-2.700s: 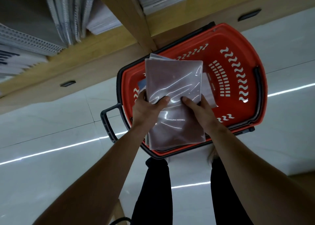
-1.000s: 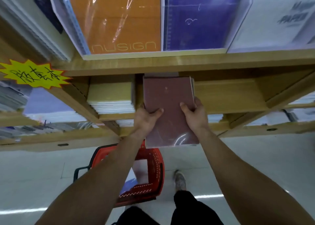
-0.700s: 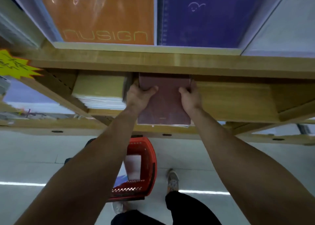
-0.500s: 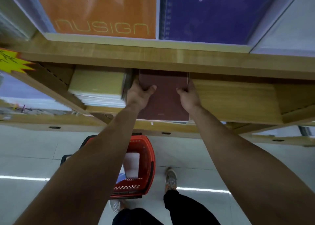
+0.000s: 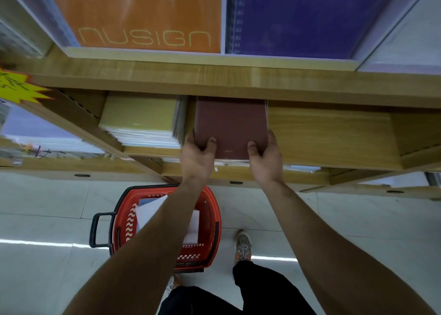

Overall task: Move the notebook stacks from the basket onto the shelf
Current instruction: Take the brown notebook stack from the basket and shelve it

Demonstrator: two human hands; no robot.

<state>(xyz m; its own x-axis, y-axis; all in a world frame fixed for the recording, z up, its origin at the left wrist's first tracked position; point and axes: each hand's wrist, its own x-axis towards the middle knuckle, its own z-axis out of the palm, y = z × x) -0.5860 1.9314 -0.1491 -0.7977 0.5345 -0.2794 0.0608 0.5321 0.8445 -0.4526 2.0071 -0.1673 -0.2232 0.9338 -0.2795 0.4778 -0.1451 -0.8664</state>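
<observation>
Fingers (image 5: 212,144) of both hands curl round the near corners of the maroon notebook stack (image 5: 230,126), thumbs on its cover: the left hand (image 5: 195,158) grips the left corner, the right hand (image 5: 265,160) the right one. The stack lies mostly inside the shelf (image 5: 334,133), far end tucked under the upper board (image 5: 214,80), near end about level with the front lip. My worry is a let-go too soon: the cover looks smooth, and if the near end overhangs the lip the whole stack could slide back out and drop toward the basket (image 5: 212,209) or the shoe (image 5: 242,245) below. The left hand's fingers sit in the narrow gap beside the yellow-green stack (image 5: 138,118), so a crooked push may nudge that pile or trap the fingers there. To the right the wooden shelf board is bare, so drifting that way would be harmless. Pale notebooks (image 5: 150,209) lie in the red basket on the white tiled floor (image 5: 358,219), so the task is judged unfinished. Above, an orange notebook (image 5: 143,11) and a purple one (image 5: 298,16) stand face out, and a yellow star tag (image 5: 16,87) hangs at the left.
</observation>
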